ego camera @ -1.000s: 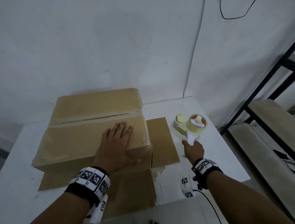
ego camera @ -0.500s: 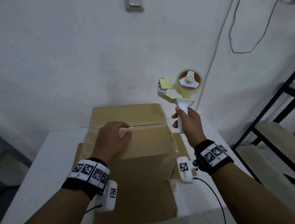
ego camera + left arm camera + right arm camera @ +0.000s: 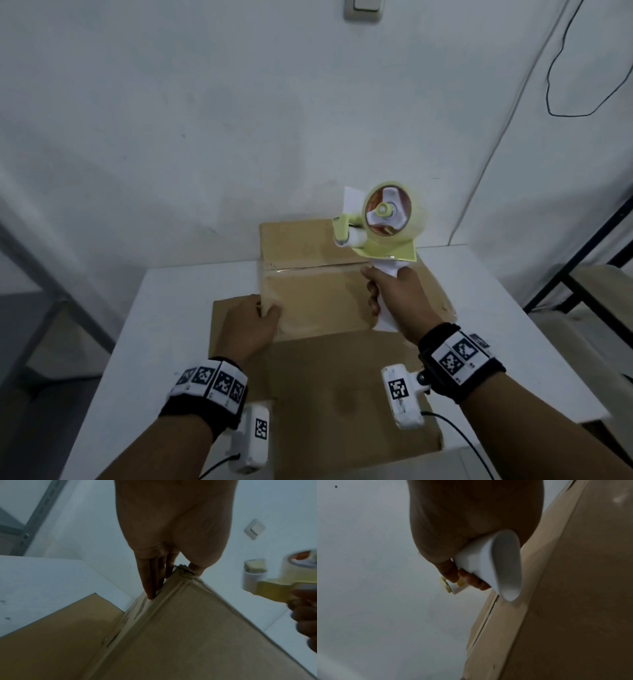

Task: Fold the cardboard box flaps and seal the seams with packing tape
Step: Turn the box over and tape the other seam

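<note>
A brown cardboard box [image 3: 318, 301] stands on a flat cardboard sheet, its flaps folded down and a seam running across the top. My left hand [image 3: 265, 310] clasps the near-left top corner, thumb on the top face. The left wrist view shows its fingers [image 3: 150, 585] straight against the side of the box [image 3: 188, 628]. My right hand [image 3: 387, 298] grips the white handle [image 3: 488, 563] of a yellow tape dispenser [image 3: 383, 226]. The dispenser is held upright above the right end of the seam, its roll of clear tape facing me.
The cardboard sheet [image 3: 342, 394] lies on a white table [image 3: 171, 308] against a white wall. A black metal rack [image 3: 582, 267] stands to the right. A wall switch [image 3: 364, 8] and a hanging cable [image 3: 555, 85] are on the wall.
My right hand picked the dispenser up off the table and brought it over the box. My left hand moved from lying flat on the top to the near-left corner.
</note>
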